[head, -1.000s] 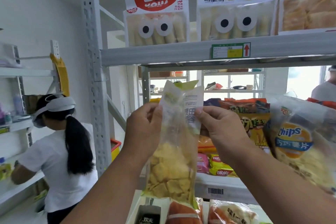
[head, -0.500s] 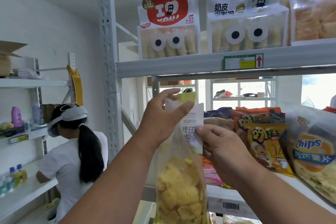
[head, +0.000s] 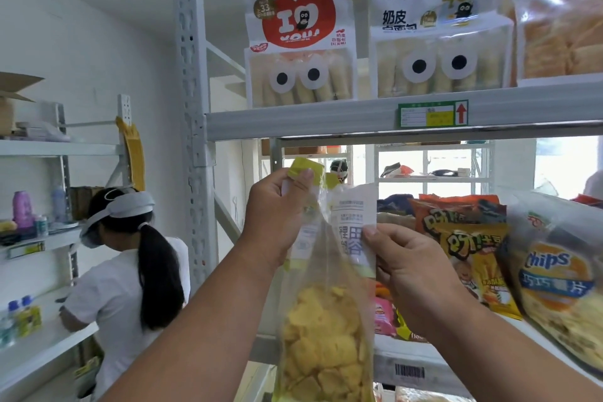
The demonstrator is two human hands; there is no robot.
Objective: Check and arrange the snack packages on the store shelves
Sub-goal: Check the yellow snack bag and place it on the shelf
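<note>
I hold a clear bag of yellow chips upright in front of the grey shelving. My left hand grips its yellow-green top edge, thumb and fingers curled round it. My right hand pinches the white printed label on the bag's right side. Behind the bag, orange snack bags and a chips bag stand on the middle shelf. Two white bread-roll packs with cartoon eyes stand on the upper shelf.
A person in a white shirt bends over the left shelving, which holds small bottles. A perforated steel upright stands between us. A toast pack sits at the upper right. More packages lie on the shelf below.
My left hand slid up from the bag's side to its top edge. The view has tilted up, bringing more of the upper shelf into sight.
</note>
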